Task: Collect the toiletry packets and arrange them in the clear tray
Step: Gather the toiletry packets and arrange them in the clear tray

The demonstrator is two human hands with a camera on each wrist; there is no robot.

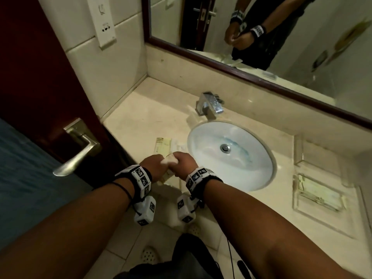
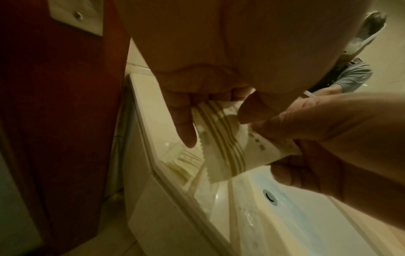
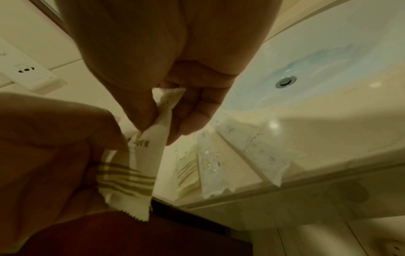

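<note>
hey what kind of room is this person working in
Most likely a hotel bathroom. A white oval sink is set in a marble-look counter with a chrome faucet behind it, below a framed wall mirror. Both hands hold a striped toiletry packet, and a clear tray holds more.

Beige polished stone vanity counter spanning the frame centre, with an oval white undermount basin set into it right of centre. Chrome square tap stands above the basin. Cream striped flat packets lie left of the basin. Clear acrylic tray holding a pale packet rests at right.
</note>
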